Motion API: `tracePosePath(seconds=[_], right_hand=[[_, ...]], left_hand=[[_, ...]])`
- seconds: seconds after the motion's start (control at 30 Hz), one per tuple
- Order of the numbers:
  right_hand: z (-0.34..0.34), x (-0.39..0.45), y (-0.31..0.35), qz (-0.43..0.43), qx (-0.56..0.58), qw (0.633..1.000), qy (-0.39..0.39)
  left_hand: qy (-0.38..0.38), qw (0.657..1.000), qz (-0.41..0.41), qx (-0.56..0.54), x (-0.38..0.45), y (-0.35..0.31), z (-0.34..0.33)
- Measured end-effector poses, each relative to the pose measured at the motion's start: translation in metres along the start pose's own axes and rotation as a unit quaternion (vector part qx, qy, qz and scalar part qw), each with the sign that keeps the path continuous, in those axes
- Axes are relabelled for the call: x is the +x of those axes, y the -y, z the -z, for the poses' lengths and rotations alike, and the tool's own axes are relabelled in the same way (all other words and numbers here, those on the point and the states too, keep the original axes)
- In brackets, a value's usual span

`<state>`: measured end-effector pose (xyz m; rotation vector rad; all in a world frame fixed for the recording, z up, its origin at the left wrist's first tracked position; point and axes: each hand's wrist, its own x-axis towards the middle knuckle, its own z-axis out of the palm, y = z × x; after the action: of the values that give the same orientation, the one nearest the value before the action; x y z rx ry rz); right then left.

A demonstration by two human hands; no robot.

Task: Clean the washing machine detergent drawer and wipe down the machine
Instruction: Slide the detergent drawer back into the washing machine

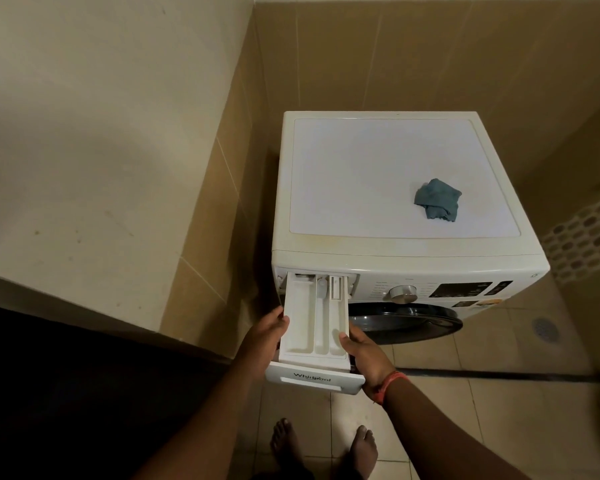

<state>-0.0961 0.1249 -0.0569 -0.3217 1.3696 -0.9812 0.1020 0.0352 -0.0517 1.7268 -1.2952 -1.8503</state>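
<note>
The drawer (314,327) is hiding the fingers of both hands, the left hand (264,336) and right hand (366,358), beneath its sides. Its rear end is sitting unseen inside the washer (388,244). Right of it, the panel (461,289) lettering is reading too small, and the door (404,318) is showing only its top.

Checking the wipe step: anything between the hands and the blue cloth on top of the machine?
Nothing visible. The cloth lies alone on the lid; both hands, left hand and right hand, grip the pulled-out drawer.

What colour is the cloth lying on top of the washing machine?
The cloth is a dull teal blue, crumpled; the head view shows it clearly on the machine's white top.
</note>
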Motion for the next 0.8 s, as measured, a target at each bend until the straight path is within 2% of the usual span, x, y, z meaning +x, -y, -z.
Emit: tracePosePath(seconds=[0.07, 0.17, 0.27, 0.33, 0.47, 0.63, 0.8], right_hand=[[0.001, 0.003, 0.002, 0.001, -0.015, 1.000, 0.002], [0.003, 0.008, 0.007, 0.010, -0.054, 0.999, 0.003], [0.004, 0.020, 0.005, 0.014, -0.089, 0.996, -0.020], [0.006, 0.032, 0.002, 0.015, -0.116, 0.993, -0.036], [0.012, 0.051, -0.004, -0.001, -0.141, 0.989, -0.038], [0.011, 0.044, 0.004, -0.012, -0.162, 0.986, -0.035], [0.009, 0.005, 0.010, 0.069, -0.142, 0.983, -0.096]], left_hand=[[0.002, 0.988, -0.070, 0.134, -0.007, 0.003, 0.003], [-0.004, 0.915, -0.202, 0.350, -0.021, 0.011, 0.012], [0.005, 0.877, -0.227, 0.423, -0.023, 0.024, 0.017], [-0.017, 0.877, -0.200, 0.436, -0.020, 0.028, 0.017], [-0.041, 0.909, -0.140, 0.391, -0.013, 0.027, 0.012], [-0.058, 0.932, -0.111, 0.340, -0.018, 0.028, 0.004], [-0.077, 0.939, -0.111, 0.316, -0.019, 0.030, 0.002]])
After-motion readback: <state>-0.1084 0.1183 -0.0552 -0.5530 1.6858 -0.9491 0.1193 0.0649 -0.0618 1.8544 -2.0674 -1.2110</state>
